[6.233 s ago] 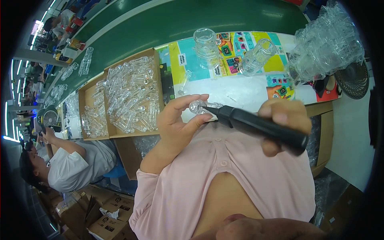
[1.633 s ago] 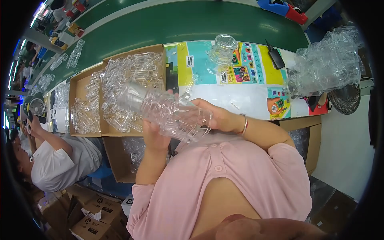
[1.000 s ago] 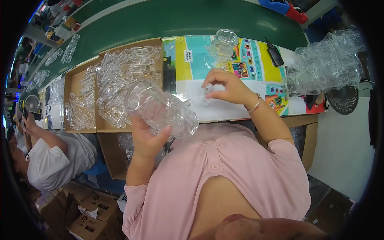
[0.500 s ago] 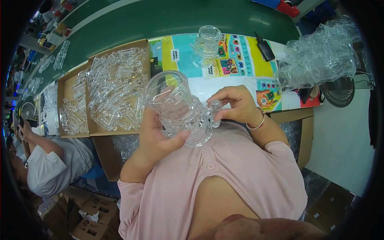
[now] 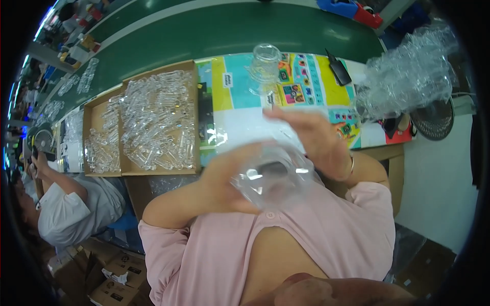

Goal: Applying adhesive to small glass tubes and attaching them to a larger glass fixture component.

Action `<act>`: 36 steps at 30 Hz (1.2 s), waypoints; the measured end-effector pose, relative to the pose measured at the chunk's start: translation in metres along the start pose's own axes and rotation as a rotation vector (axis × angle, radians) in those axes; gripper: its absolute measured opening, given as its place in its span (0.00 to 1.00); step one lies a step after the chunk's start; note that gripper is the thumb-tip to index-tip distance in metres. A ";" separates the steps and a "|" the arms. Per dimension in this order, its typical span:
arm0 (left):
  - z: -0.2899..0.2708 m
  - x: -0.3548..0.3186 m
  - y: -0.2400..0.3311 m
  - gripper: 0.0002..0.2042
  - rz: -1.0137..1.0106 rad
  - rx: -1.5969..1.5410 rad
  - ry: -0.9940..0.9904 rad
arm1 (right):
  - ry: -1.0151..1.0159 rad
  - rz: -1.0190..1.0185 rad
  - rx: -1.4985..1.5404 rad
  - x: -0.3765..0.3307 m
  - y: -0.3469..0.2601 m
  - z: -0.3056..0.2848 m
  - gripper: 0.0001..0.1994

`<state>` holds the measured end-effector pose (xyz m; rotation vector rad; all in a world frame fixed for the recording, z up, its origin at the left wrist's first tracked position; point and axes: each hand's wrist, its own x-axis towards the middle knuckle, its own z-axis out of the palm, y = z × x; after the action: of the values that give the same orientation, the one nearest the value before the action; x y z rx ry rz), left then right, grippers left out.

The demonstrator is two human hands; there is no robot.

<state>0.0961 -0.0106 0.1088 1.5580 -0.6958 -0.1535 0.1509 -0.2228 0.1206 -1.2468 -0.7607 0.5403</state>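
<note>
In front of my chest, a clear, see-through cylindrical vessel (image 5: 278, 173) is tilted with its round end toward me, smeared by motion. My left hand (image 5: 224, 178) grips it from the left side, the fingers blurred and partly hidden. Just above and to the right of it, my right hand (image 5: 321, 140) has its fingers stretched out, with nothing seen in them. Whether the right hand touches the vessel I cannot tell. A similar clear vessel (image 5: 266, 61) stands on the colourful printed sheet (image 5: 235, 109) beyond my hands.
Left on the bench, cardboard trays (image 5: 196, 122) hold several small clear tubular parts (image 5: 158, 112). To the right lie a black device with an antenna (image 5: 338, 69), a heap of clear wrapped items (image 5: 408, 76) and a dark round fan (image 5: 434, 122). A co-worker (image 5: 81, 204) sits at far left.
The vessel in my left hand has turned and moved right and slightly down. My right hand has let go of the small knobbed clear piece at its side and opened out.
</note>
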 end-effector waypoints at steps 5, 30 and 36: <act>0.033 -0.013 0.001 0.33 0.436 0.359 0.014 | -0.359 -0.352 -0.268 -0.028 0.005 0.012 0.32; 0.010 0.006 -0.016 0.37 0.059 -0.132 0.372 | 0.253 -0.401 -1.083 -0.006 0.005 -0.022 0.19; 0.000 0.017 0.002 0.19 0.561 0.911 0.053 | 0.265 -0.540 -1.152 -0.014 0.020 -0.028 0.20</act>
<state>0.1092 -0.0192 0.1161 2.1204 -1.2279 0.7126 0.1643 -0.2459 0.0948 -1.9846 -1.1738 -0.6120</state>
